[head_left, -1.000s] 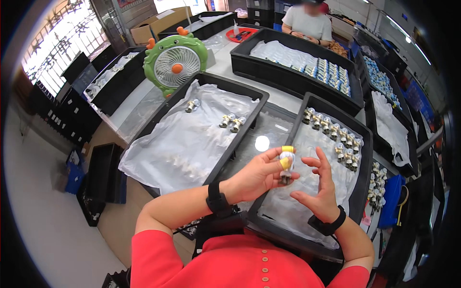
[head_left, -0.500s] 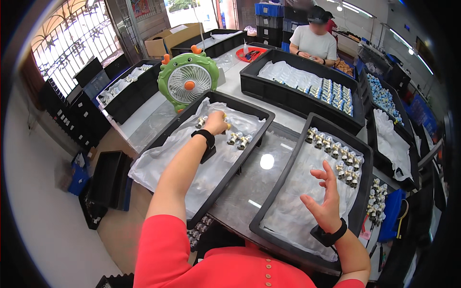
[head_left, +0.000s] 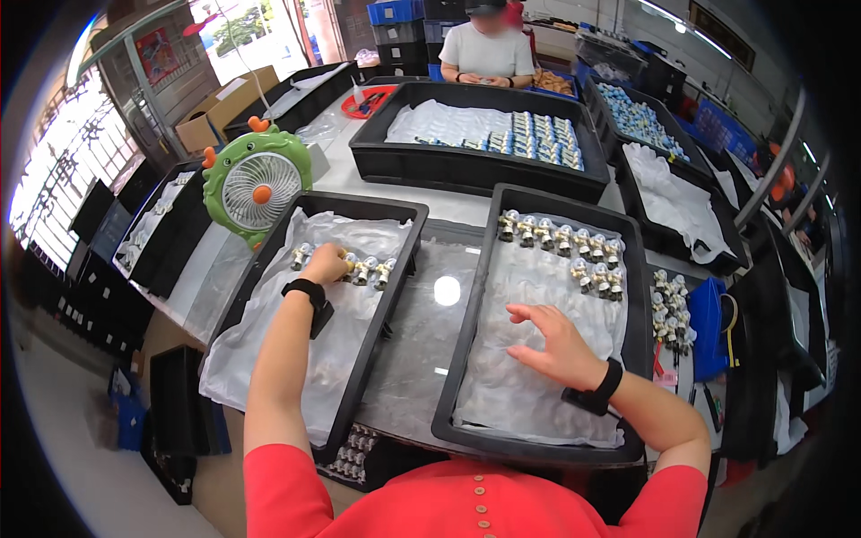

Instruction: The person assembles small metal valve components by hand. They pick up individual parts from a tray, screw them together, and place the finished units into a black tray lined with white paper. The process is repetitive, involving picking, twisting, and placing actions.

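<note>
My left hand (head_left: 325, 265) reaches into the far part of the left black tray (head_left: 408, 211). Its fingers are closed on a small figurine, mostly hidden, with a yellowish bit showing at the fingertips. Beside it, white, gold and black figurines (head_left: 384, 273) stand on the white plastic lining, with another figurine (head_left: 300, 256) left of the hand. My right hand (head_left: 563, 348) hovers over the right black tray (head_left: 635, 314), thumb and fingers apart, holding nothing. Beyond it, similar figurines (head_left: 563, 238) stand in a row along the tray's far end, with a shorter row (head_left: 596, 280) nearer me.
A green cartoon-shaped fan (head_left: 260, 193) stands left of the trays. Farther back, a large black tray (head_left: 475, 161) holds blue-and-white pieces, and a person (head_left: 487, 49) works behind it. More figurines (head_left: 671, 314) lie right of my tray beside a blue bin (head_left: 708, 327).
The whole view has shifted as my head turned. My right hand has swung from fingers pointing up to fingers pointing left over its tray. My left hand stays among the left tray's figurines.
</note>
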The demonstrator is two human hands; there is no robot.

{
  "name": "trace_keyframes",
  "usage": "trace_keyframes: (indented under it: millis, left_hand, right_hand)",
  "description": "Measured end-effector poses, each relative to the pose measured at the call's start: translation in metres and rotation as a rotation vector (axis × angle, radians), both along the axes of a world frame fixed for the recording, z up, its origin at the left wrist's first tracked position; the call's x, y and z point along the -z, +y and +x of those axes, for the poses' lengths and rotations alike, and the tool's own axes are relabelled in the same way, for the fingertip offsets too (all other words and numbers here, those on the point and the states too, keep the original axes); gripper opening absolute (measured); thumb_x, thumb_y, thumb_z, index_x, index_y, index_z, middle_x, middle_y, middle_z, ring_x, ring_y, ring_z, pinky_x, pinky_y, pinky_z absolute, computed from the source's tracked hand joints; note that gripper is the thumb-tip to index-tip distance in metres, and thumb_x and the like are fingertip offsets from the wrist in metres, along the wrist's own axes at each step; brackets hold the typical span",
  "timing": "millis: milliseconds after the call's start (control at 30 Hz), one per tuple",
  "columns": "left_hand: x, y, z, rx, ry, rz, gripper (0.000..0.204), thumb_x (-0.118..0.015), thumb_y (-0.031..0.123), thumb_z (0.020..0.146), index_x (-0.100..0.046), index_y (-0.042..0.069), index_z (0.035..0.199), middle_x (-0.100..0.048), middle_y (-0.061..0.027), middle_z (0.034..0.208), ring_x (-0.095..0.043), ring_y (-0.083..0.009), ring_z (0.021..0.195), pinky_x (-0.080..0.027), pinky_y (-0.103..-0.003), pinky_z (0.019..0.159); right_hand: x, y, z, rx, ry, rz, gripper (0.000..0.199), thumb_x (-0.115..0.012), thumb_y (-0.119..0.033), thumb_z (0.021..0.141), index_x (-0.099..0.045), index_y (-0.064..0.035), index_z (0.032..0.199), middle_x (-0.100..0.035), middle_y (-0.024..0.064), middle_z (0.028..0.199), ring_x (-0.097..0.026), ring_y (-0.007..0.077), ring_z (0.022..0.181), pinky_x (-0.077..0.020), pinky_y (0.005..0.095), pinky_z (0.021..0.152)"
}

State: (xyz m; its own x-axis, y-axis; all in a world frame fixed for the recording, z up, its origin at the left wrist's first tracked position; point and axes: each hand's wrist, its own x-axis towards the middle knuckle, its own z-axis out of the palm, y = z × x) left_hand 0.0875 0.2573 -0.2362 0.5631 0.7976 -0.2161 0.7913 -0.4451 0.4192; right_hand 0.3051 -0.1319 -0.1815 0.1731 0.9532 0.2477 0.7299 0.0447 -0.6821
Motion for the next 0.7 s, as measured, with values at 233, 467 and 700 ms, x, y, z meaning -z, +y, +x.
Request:
trace_keyframes:
  millis: [233, 467, 700]
  left_hand:
    - [-0.023, -0.021, -0.014, 0.12, -0.114, 0.204, 0.039, -0.06, 0.016, 0.077, -0.061, -0.001, 0.113, -0.062, -0.0244, 0.11, -0.058, -0.037, 0.105, -0.045, -0.04, 0.092]
    - [-0.063, -0.111, -0.032, 0.311, -0.349, 0.119, 0.033, -0.06, 0.012, 0.081, -0.061, 0.001, 0.112, -0.063, -0.0207, 0.104, -0.059, -0.0369, 0.098, -0.046, -0.041, 0.087]
    - [-0.098, -0.229, -0.023, 0.609, -0.577, -0.23, 0.041, -0.061, 0.012, 0.086, -0.051, 0.003, 0.125, -0.052, -0.0134, 0.124, -0.052, -0.0218, 0.112, -0.043, -0.032, 0.095]
  right_hand:
    - [0.007, 0.014, 0.102, 0.312, -0.594, -0.236, 0.051, -0.067, -0.024, 0.072, -0.055, -0.0077, 0.119, -0.057, 0.0123, 0.111, -0.05, 0.0309, 0.108, -0.0384, 0.0459, 0.091]
    - [0.042, 0.029, 0.139, 0.434, -0.65, -0.414, 0.044, -0.065, -0.02, 0.073, -0.056, -0.0105, 0.116, -0.058, 0.0125, 0.106, -0.052, 0.0299, 0.106, -0.0368, 0.0482, 0.091]
    - [-0.012, 0.029, 0.076, 0.213, -0.109, -0.116, 0.041, -0.068, -0.012, 0.074, -0.057, -0.0033, 0.112, -0.061, 0.0117, 0.092, -0.063, 0.0176, 0.07, -0.0497, 0.0311, 0.062]
